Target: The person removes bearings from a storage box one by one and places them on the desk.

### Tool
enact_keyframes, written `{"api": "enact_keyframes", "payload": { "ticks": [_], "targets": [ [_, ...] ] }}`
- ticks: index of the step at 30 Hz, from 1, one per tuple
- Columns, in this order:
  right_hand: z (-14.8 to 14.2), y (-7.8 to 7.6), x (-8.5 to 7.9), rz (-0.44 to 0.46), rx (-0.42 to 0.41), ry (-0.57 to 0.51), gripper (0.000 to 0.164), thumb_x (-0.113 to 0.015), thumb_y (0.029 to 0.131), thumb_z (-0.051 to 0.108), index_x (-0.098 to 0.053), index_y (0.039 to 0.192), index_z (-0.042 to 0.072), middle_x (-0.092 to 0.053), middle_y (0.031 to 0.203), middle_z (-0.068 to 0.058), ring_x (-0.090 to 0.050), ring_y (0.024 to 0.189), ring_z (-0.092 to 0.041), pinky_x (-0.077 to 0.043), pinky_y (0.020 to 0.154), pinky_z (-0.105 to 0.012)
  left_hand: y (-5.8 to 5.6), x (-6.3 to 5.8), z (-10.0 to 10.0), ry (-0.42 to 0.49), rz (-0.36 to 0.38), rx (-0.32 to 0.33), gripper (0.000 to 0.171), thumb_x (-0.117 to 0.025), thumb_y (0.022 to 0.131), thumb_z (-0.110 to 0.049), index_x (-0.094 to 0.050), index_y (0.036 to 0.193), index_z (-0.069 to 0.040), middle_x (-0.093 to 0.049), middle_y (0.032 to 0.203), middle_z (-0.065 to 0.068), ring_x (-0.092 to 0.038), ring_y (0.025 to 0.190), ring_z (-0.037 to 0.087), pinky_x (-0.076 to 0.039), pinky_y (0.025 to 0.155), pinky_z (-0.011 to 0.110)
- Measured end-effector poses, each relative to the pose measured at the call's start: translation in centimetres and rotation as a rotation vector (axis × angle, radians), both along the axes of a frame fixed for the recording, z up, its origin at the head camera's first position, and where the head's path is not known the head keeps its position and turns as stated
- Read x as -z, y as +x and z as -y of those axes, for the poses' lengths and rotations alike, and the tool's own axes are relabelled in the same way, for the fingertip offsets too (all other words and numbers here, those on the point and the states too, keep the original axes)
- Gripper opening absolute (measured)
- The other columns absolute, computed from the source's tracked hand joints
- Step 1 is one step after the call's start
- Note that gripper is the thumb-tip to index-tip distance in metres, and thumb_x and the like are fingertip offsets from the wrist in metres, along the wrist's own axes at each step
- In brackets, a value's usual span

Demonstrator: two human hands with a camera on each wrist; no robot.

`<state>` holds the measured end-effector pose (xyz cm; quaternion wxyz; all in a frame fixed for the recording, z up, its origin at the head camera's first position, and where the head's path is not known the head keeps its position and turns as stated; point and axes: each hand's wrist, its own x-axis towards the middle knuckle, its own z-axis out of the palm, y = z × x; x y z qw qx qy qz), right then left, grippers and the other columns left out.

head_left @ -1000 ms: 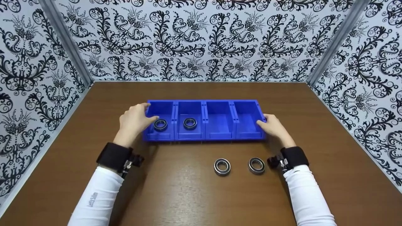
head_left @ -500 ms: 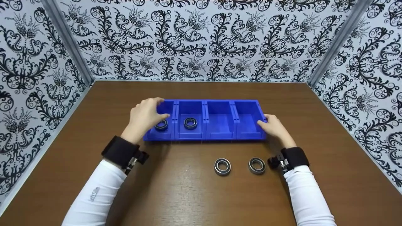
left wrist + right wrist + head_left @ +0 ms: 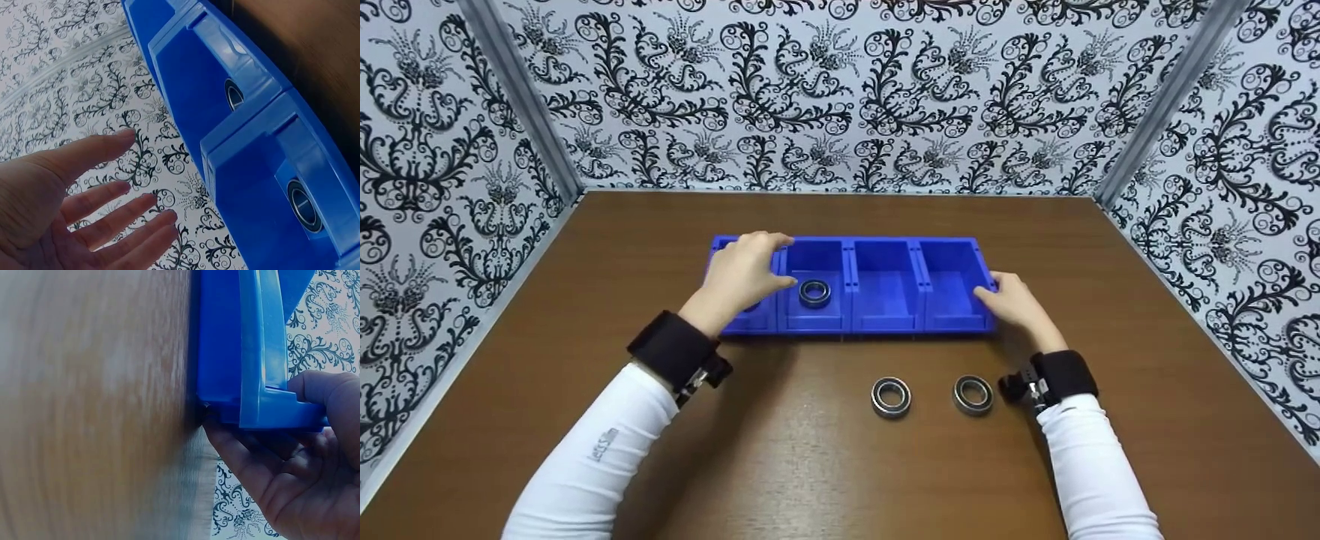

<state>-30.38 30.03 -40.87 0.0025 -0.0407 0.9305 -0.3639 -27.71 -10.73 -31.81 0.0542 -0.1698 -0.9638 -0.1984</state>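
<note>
A blue bin (image 3: 883, 324) with a row of several compartments sits on the table. Its right end is gripped by my right hand (image 3: 1014, 304), thumb over the rim and fingers round the outer wall, as the right wrist view confirms. My left hand (image 3: 741, 276) hovers above the leftmost compartments with fingers apart and holds nothing. In the second compartment lies a ball bearing (image 3: 814, 294). Another bearing (image 3: 304, 206) in the leftmost compartment is mostly hidden by my left hand in the head view. The two right-hand compartments hold nothing.
Two more bearings, a left one (image 3: 891, 397) and a right one (image 3: 973, 395), lie on the brown table (image 3: 802, 465) in front of the bin. Patterned walls (image 3: 840, 97) enclose the table at the back and sides.
My left hand has let go of the bin's left end and moved right, over the leftmost compartments. My right hand has kept its grip, and the bearings stay in place.
</note>
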Motion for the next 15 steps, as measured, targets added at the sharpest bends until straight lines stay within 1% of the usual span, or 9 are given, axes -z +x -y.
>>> {"api": "enact_keyframes", "payload": {
  "ticks": [6, 11, 15],
  "targets": [
    [-0.1, -0.1, 0.0, 0.002, -0.003, -0.005, 0.040, -0.051, 0.096, 0.014, -0.059, 0.125, -0.013, -0.069, 0.106, -0.027, -0.065, 0.077, -0.014, -0.049, 0.068, -0.019, -0.4, 0.4, -1.2, 0.012, 0.043, 0.094, 0.064, -0.082, 0.080, -0.023, -0.059, 0.138, -0.010, -0.061, 0.138, 0.015, -0.060, 0.124, 0.036, -0.049, 0.102, 0.050],
    [0.0, 0.0, 0.0, -0.010, -0.005, 0.011, 0.040, -0.051, 0.095, 0.014, -0.060, 0.125, -0.011, -0.070, 0.104, -0.025, -0.063, 0.076, -0.011, -0.048, 0.070, -0.020, -0.8, 0.6, -2.1, -0.002, 0.062, 0.115, 0.064, -0.081, 0.079, -0.022, -0.058, 0.138, -0.011, -0.060, 0.139, 0.013, -0.058, 0.127, 0.035, -0.047, 0.104, 0.050],
    [0.0, 0.0, 0.0, -0.027, -0.004, 0.027, 0.037, -0.052, 0.095, 0.013, -0.062, 0.122, -0.010, -0.070, 0.101, -0.023, -0.060, 0.074, -0.008, -0.046, 0.071, -0.020, -1.2, 0.6, -2.7, -0.017, 0.079, 0.122, 0.064, -0.081, 0.080, -0.021, -0.058, 0.139, -0.011, -0.059, 0.140, 0.012, -0.057, 0.129, 0.034, -0.046, 0.106, 0.050]
  ]
}}
